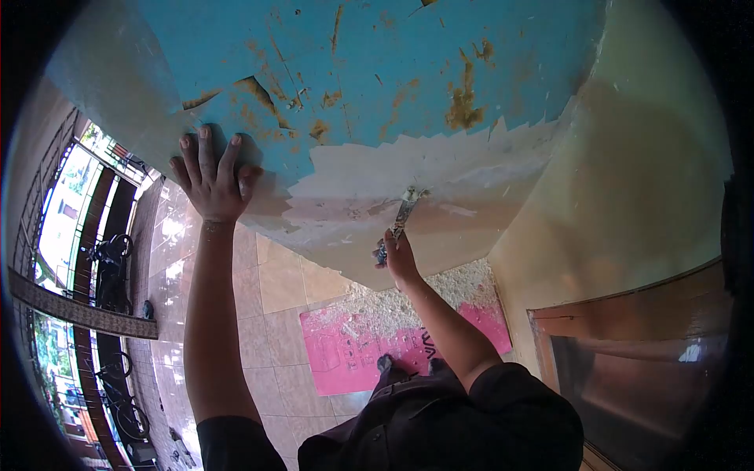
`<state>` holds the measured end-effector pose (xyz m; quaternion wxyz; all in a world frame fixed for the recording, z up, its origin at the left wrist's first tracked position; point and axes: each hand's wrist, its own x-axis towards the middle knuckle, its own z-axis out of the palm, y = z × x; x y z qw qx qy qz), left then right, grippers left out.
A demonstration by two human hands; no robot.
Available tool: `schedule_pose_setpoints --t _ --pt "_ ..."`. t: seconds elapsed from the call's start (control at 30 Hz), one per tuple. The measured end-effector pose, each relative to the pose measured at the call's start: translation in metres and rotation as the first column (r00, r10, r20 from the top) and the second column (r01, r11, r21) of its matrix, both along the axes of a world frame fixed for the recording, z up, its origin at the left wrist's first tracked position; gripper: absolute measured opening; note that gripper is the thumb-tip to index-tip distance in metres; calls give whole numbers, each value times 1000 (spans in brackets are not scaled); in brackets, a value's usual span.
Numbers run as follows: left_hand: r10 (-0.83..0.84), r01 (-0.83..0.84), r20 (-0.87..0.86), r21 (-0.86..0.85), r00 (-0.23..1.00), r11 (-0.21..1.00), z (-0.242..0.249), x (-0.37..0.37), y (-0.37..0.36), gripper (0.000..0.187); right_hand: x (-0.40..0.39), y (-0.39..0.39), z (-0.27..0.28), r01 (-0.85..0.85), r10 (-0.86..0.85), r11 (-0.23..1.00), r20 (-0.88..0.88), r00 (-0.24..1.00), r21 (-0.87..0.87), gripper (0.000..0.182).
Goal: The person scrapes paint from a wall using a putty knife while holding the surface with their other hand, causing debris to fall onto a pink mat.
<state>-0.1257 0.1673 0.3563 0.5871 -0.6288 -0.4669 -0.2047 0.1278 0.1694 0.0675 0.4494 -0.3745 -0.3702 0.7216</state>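
Note:
My left hand lies flat against the wall with its fingers spread, at the edge of the blue paint. Lower down, my right hand is closed round the handle of a scraper. Its blade end, smeared with pale residue, meets the bared whitish strip below the jagged paint edge. Brown patches and lifted flakes mark the blue layer above. My fingers partly hide the handle.
A pink sheet covered with pale scrapings lies on the tiled floor under my feet. To the right are a cream wall and a wooden frame. Bicycles stand at the left by a railing.

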Motion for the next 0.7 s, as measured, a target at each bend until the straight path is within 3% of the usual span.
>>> schedule_pose_setpoints --t 0.43,0.7 --pt "3 -3 10 -6 1000 1000 1 1 -1 51 28 18 21 130 -129 989 -27 991 73 34" --pt "-11 11 1 3 1000 1000 1 1 0 50 21 -3 14 97 -99 991 11 995 86 34"
